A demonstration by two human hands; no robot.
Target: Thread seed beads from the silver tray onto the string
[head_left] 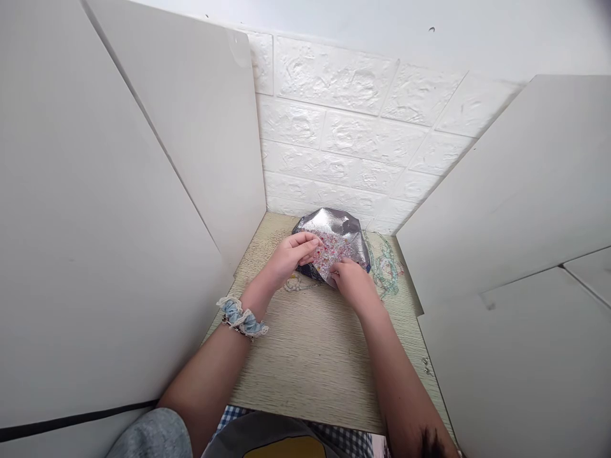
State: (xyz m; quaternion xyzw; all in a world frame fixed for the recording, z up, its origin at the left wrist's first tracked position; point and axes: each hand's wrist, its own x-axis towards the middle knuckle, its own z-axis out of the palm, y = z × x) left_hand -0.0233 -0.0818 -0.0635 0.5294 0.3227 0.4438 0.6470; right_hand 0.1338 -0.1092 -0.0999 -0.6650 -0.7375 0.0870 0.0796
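A silver foil-lined bag [327, 220] lies open on the wooden tabletop, holding a heap of small pink, red and clear beads [329, 247]. Over the left side of the heap is my left hand [296, 253], its thumb and forefinger pinched together. Whatever is between those fingertips is too small to make out. My right hand [352, 281] rests at the near right side of the beads, fingers curled down with their tips touching the heap or the bag's edge. What they grip, if anything, is hidden.
Strands of pale green beads [386, 267] lie right of the bag, and a pale strand [293, 284] lies to its left. Small shiny bits [426, 366] sit near the table's right edge. White panels [191, 114] flank both sides; a white brick-patterned wall [344, 140] stands behind.
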